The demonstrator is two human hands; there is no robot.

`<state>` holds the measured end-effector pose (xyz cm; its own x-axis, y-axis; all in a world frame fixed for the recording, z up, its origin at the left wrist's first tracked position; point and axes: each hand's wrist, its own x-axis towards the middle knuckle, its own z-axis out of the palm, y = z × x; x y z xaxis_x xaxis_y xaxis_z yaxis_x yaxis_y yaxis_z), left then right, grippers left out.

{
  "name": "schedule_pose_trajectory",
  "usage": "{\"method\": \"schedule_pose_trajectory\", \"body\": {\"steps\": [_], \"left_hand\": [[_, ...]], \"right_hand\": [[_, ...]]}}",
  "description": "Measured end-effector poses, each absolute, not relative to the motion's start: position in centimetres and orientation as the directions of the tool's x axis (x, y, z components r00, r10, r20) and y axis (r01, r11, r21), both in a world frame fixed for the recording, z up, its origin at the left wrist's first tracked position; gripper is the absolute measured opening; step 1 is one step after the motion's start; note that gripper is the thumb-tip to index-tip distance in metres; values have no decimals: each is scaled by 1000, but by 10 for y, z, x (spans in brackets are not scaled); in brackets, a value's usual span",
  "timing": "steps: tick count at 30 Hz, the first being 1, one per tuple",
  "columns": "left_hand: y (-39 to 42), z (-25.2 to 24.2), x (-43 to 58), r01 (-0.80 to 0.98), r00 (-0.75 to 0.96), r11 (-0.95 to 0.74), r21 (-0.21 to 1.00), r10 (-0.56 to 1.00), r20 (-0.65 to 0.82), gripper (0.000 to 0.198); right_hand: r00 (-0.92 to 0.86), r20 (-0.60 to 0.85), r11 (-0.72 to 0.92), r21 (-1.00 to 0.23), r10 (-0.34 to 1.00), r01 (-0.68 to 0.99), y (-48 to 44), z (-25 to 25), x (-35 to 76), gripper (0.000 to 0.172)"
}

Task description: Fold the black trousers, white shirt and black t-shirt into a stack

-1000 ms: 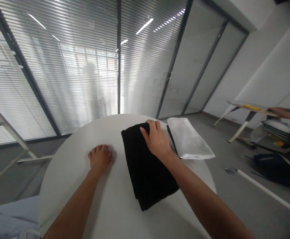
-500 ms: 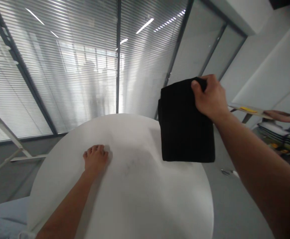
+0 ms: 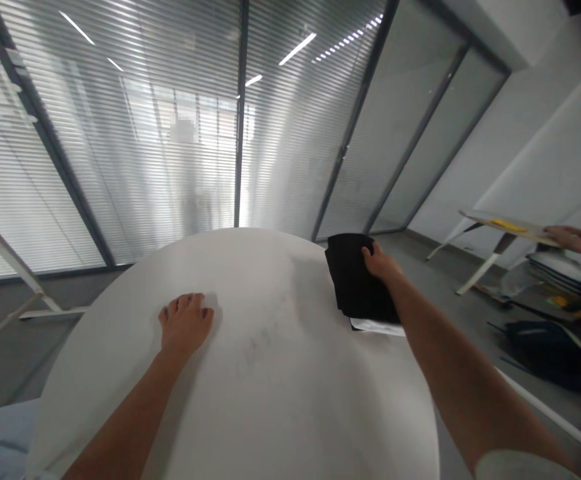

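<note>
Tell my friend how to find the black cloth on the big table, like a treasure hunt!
Find the round white table in front of the blinds. At its far right edge lies a folded black cloth under the person's right hand. It is the only dark thing there, with white cloth peeking out beneath.

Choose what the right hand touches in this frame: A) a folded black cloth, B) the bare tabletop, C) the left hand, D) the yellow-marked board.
A: the right hand has its fingers on the folded black cloth, which lies on a white cloth at the far side of the round white table.
</note>
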<state>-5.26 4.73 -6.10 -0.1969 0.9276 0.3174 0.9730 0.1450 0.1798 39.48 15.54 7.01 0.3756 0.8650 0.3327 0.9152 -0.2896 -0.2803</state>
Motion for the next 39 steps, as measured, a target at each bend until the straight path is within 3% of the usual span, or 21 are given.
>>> {"method": "schedule_pose_trajectory", "body": {"steps": [5, 11, 15, 19, 23, 27, 30, 39], "left_hand": [[48, -60, -51, 974, -196, 150, 168, 934, 299, 45], [46, -59, -53, 973, -193, 143, 183, 936, 294, 45], [45, -60, -54, 977, -175, 125, 174, 934, 311, 45], [43, -57, -55, 978, -166, 123, 166, 947, 275, 45], [39, -50, -53, 978, -91, 38, 205, 964, 251, 49], [33, -52, -46, 971, 82, -132, 198, 967, 243, 57], [31, -60, -42, 963, 175, -199, 184, 974, 142, 62], [33, -63, -43, 960, 203, -210, 185, 978, 55, 69]], "right_hand": [[440, 243, -362, -305, 865, 881, 162, 50, 409, 67], [353, 338, -325, -140, 872, 936, 157, 65, 394, 54], [207, 445, -198, -67, 871, 978, 137, 81, 357, 53], [-61, 524, 78, -9, 850, 997, 101, 84, 305, 48], [-287, 424, 313, 7, 859, 950, 62, 52, 253, 53], [-337, 255, 351, -8, 906, 936, 38, -9, 220, 60], [-330, 132, 334, -12, 935, 942, 33, -45, 211, 60], [-376, 115, 381, -21, 920, 925, 37, -57, 217, 60]]}}
